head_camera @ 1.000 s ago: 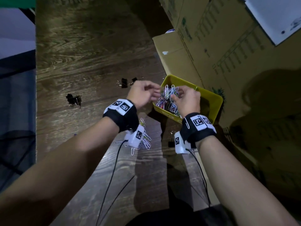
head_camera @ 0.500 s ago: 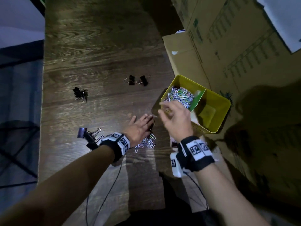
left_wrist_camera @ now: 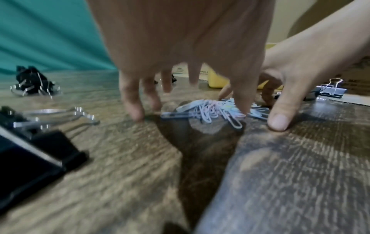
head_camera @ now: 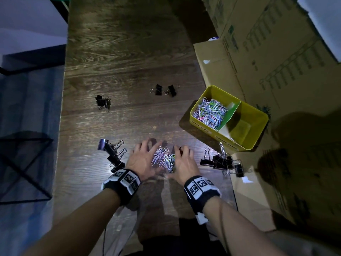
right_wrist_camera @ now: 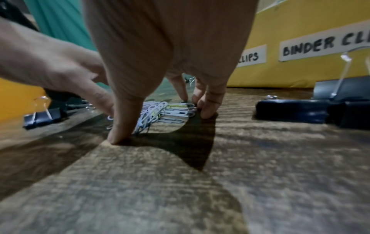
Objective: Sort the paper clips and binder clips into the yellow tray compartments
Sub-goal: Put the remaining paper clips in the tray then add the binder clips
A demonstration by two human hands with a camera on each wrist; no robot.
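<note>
Loose paper clips (head_camera: 164, 158) lie on the worktop (head_camera: 120, 52), cupped between left hand (head_camera: 143, 159) and right hand (head_camera: 184, 166); fingers spread, fingertips on the wood, nothing gripped. Yellow tray (head_camera: 258, 130) stands to the right, paper clips in its left compartment.

The right hand (right_wrist_camera: 160, 47) stands on its fingertips (right_wrist_camera: 118, 136) on the wooden table (right_wrist_camera: 220, 190), around a small pile of paper clips (right_wrist_camera: 166, 110). The left hand (right_wrist_camera: 50, 63) touches the pile from the other side. A yellow tray (right_wrist_camera: 300, 71) with a "BINDER CL" label stands behind, and black binder clips (right_wrist_camera: 296, 112) lie near it.

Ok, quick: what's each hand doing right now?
Left hand: open, fingertips on the table beside the paper clips.
Right hand: open, fingers spread on the pile's other side, holding nothing.
</note>
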